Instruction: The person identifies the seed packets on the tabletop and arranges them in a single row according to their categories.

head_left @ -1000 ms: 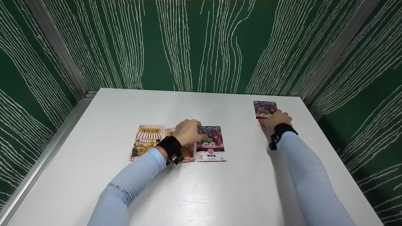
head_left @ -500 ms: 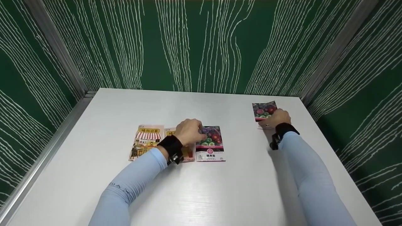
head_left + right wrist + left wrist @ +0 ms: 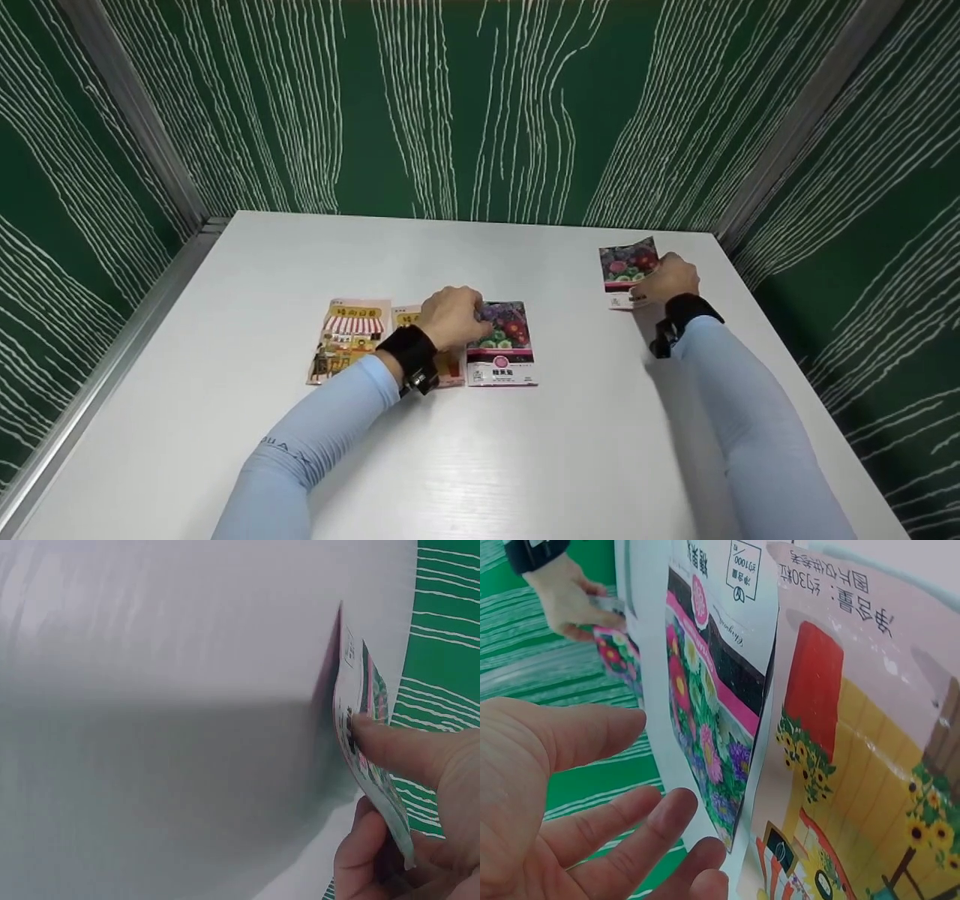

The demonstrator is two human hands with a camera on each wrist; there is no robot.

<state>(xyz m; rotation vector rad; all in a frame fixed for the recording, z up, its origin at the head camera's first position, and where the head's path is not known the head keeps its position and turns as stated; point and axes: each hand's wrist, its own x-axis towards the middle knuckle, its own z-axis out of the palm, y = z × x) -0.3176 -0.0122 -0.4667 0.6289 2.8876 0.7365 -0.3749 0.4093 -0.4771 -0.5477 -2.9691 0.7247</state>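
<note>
At the back right of the table, my right hand pinches the right edge of a flower seed packet between thumb and fingers. In the right wrist view the packet is bent and tilted up off the surface. My left hand hovers over the middle of a row of packets, its fingers loosely bent and holding nothing in the left wrist view. Below its fingertips lies a second flower packet. Beside that one, a sunflower packet is partly covered by the left hand and wrist.
Another sunflower packet with a striped awning picture lies at the row's left end, partly behind the left forearm. All of it is on a white table. Green walls with white wavy lines rise behind and at the sides.
My right hand has gripped the far flower packet, and the packet's right side has lifted and shifted slightly left. The left hand stays almost still.
</note>
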